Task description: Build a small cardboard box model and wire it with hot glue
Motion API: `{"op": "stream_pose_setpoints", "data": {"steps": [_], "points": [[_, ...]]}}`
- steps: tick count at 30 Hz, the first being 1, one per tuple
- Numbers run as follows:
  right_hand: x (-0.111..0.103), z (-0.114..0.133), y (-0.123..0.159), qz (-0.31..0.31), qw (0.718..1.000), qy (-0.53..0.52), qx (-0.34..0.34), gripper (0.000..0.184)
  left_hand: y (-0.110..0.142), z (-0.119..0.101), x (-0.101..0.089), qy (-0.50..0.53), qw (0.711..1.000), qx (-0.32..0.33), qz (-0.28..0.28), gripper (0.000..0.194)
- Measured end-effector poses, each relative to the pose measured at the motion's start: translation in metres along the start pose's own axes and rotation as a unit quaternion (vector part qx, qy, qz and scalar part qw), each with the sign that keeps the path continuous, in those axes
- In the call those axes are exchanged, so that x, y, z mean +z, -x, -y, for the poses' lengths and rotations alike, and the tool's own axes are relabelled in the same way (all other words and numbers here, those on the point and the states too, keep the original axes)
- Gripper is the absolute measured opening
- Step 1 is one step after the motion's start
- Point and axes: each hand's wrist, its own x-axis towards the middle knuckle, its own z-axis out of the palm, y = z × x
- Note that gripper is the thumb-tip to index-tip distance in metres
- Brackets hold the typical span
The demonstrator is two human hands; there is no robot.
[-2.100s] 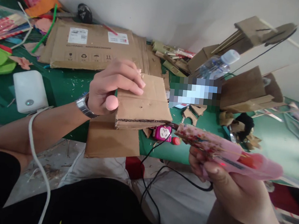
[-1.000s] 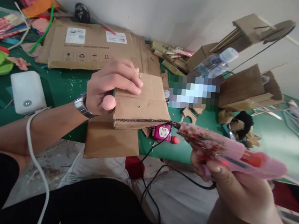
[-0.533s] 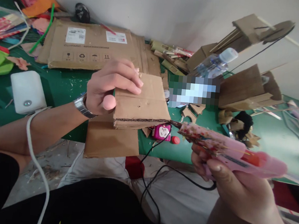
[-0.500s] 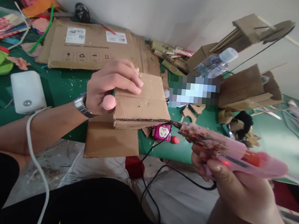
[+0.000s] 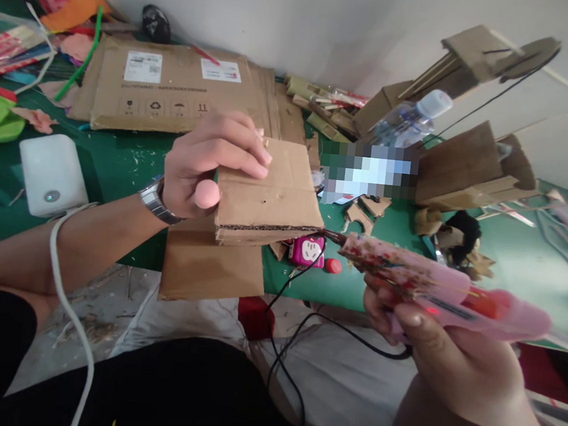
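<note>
In the head view, we see the left hand gripping a small cardboard box at its left side, the fingers spread over the top face. We have the box in the middle of the scene, above the near part of the green surface, its layered edge facing us. Our right hand is closed around the handle of a pink glue gun, whose nozzle points left at the box's near right corner; we cannot tell whether it touches.

Below the box, a cardboard sheet overhangs the surface's near edge. Just right of the sheet we see a magenta socket and a red cap. A flattened carton lies far left, a plastic bottle stands far right, and a white device lies left.
</note>
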Motion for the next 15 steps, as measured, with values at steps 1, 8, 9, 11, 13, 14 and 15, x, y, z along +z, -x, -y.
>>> {"op": "stream_pose_setpoints", "data": {"steps": [1, 8, 9, 11, 13, 14, 15], "points": [[-0.0001, 0.0003, 0.0006, 0.013, 1.000, -0.019, -0.003, 0.049, 0.0001, -0.0001, -0.0001, 0.000, 1.000, 0.000, 0.002, 0.059], [-0.0038, 0.0046, 0.0033, 0.021, 0.999, -0.045, 0.006, 0.045, 0.0000, -0.0005, 0.0007, -0.001, 1.000, -0.012, -0.003, 0.058], [-0.0042, 0.0050, 0.0033, 0.022, 0.999, -0.045, 0.007, 0.045, -0.0001, -0.0004, 0.0010, 0.000, 1.000, -0.012, -0.004, 0.058], [-0.0044, 0.0056, 0.0033, 0.019, 0.999, -0.049, 0.005, 0.046, -0.0002, -0.0002, 0.0015, 0.004, 1.000, -0.010, -0.005, 0.058], [-0.0045, 0.0058, 0.0038, 0.014, 0.998, -0.058, 0.003, 0.047, 0.0002, 0.0000, 0.0015, 0.008, 1.000, -0.012, -0.005, 0.059], [-0.0046, 0.0056, 0.0044, 0.016, 0.998, -0.063, 0.003, 0.048, 0.0004, 0.0000, 0.0014, 0.010, 1.000, -0.016, -0.004, 0.059], [-0.0048, 0.0053, 0.0051, 0.021, 0.997, -0.068, 0.004, 0.048, 0.0006, 0.0000, 0.0012, 0.011, 1.000, -0.020, -0.003, 0.059]]}}
